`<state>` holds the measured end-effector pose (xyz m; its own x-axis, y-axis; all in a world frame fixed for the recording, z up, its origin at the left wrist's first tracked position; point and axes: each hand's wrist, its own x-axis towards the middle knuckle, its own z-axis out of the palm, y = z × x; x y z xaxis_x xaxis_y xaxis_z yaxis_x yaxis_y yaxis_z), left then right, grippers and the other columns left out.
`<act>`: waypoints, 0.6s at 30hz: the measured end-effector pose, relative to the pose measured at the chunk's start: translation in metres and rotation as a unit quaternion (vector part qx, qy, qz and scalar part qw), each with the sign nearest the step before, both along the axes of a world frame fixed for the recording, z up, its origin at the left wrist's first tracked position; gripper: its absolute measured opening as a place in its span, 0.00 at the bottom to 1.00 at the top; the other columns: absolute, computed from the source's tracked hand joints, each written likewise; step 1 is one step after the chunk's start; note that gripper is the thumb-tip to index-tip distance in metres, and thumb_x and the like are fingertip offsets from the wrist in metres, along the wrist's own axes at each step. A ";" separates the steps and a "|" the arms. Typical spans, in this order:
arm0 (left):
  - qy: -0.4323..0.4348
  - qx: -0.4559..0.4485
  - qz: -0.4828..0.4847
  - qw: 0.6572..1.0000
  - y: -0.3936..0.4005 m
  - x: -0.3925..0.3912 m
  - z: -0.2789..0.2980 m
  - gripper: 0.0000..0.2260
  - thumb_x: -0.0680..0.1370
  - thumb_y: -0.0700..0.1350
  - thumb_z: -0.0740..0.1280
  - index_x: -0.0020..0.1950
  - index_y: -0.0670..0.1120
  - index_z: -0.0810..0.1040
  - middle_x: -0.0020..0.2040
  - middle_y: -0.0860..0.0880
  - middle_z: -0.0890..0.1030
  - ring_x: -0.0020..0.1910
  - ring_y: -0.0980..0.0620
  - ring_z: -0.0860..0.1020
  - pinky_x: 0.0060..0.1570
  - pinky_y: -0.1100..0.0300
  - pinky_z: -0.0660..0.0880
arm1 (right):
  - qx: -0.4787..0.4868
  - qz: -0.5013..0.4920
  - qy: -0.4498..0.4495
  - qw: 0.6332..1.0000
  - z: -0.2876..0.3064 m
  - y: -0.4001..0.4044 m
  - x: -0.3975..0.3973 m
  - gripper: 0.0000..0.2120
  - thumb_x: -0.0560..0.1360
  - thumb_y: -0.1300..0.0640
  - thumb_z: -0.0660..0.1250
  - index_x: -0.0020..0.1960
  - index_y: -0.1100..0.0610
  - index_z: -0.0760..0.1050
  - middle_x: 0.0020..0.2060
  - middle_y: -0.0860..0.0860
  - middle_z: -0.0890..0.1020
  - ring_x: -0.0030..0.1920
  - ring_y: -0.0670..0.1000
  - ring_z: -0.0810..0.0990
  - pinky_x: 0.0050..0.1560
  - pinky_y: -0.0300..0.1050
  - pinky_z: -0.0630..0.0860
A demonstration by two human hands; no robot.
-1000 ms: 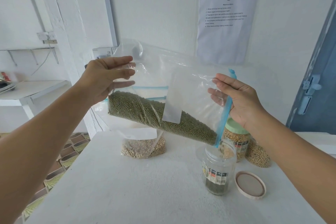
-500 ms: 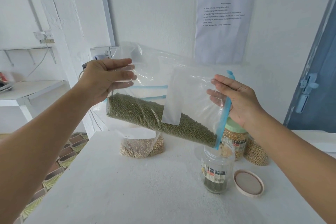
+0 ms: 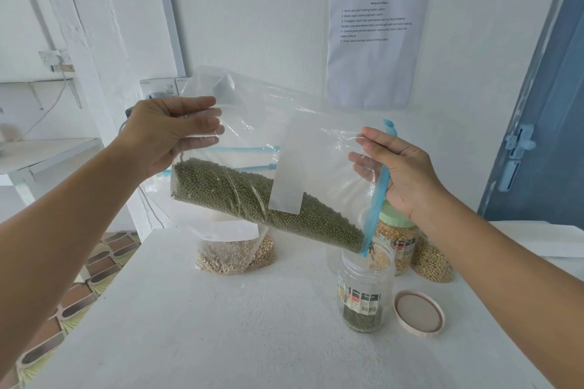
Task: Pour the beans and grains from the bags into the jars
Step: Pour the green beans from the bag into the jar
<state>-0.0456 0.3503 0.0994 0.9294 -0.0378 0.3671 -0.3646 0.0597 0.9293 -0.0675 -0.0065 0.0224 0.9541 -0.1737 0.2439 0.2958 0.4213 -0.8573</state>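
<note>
Above the white table (image 3: 221, 325) we are holding one clear zip bag (image 3: 284, 167), tilted, its blue zip edge (image 3: 377, 196) pointing down toward the open jar (image 3: 365, 290). Our left hand (image 3: 167, 133) is lifting the closed end, fingers laid nearly straight along the plastic with the thumb behind it; our right hand (image 3: 401, 167) is pinching the zip edge near its upper part. Green beans (image 3: 268, 202) are lying in a long heap along the lower fold, reaching right down to the bottom corner of the zip, which is hanging just over the jar's rim. A shallow layer of green beans is already sitting in the jar's bottom; whether any are falling now we cannot tell. Risks, as we are judging them: the mouth is wider than the jar, so a steeper tilt could be sending beans over the rim and across the table; the corner could be drifting off the opening; the light jar could be tipping if the bag knocks it. Also present: a loose lid (image 3: 418, 313) beside the jar, a filled jar with a green lid (image 3: 396, 243) behind, and two other bags of grain (image 3: 234, 253) resting on the table.
</note>
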 end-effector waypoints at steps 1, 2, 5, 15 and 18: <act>-0.003 0.000 0.002 1.000 0.000 0.000 0.001 0.16 0.74 0.31 0.73 0.61 0.39 0.83 0.53 0.43 0.88 0.49 0.44 0.88 0.46 0.56 0.85 | 0.002 0.001 0.000 1.000 0.000 0.000 0.000 0.12 0.77 0.69 0.70 0.59 0.60 0.84 0.53 0.54 0.88 0.51 0.61 0.88 0.50 0.48 0.85; -0.005 -0.001 0.004 1.000 0.000 0.000 0.001 0.16 0.74 0.31 0.73 0.61 0.39 0.83 0.53 0.43 0.88 0.49 0.44 0.88 0.47 0.55 0.85 | 0.003 0.003 -0.001 1.000 0.001 0.001 -0.001 0.12 0.78 0.69 0.70 0.59 0.60 0.84 0.53 0.54 0.88 0.51 0.61 0.88 0.49 0.48 0.84; -0.008 -0.002 0.007 1.000 0.000 0.001 0.003 0.16 0.73 0.31 0.74 0.60 0.39 0.83 0.52 0.43 0.88 0.49 0.44 0.88 0.47 0.55 0.85 | 0.003 0.003 -0.004 1.000 0.003 0.001 -0.002 0.12 0.78 0.69 0.70 0.59 0.60 0.84 0.52 0.54 0.88 0.50 0.60 0.88 0.50 0.48 0.85; -0.019 0.001 0.005 1.000 0.005 0.003 0.010 0.16 0.72 0.33 0.74 0.59 0.40 0.84 0.52 0.43 0.88 0.48 0.45 0.88 0.47 0.54 0.85 | 0.000 0.005 -0.012 1.000 0.010 0.002 -0.003 0.12 0.78 0.69 0.70 0.58 0.60 0.84 0.54 0.55 0.88 0.50 0.61 0.88 0.49 0.48 0.85; -0.023 0.003 0.005 1.000 0.006 0.003 0.012 0.14 0.72 0.33 0.74 0.57 0.41 0.85 0.50 0.45 0.88 0.47 0.45 0.88 0.48 0.54 0.85 | 0.000 0.007 -0.014 1.000 0.010 0.003 -0.003 0.12 0.78 0.69 0.70 0.59 0.60 0.84 0.54 0.55 0.88 0.50 0.61 0.88 0.49 0.48 0.85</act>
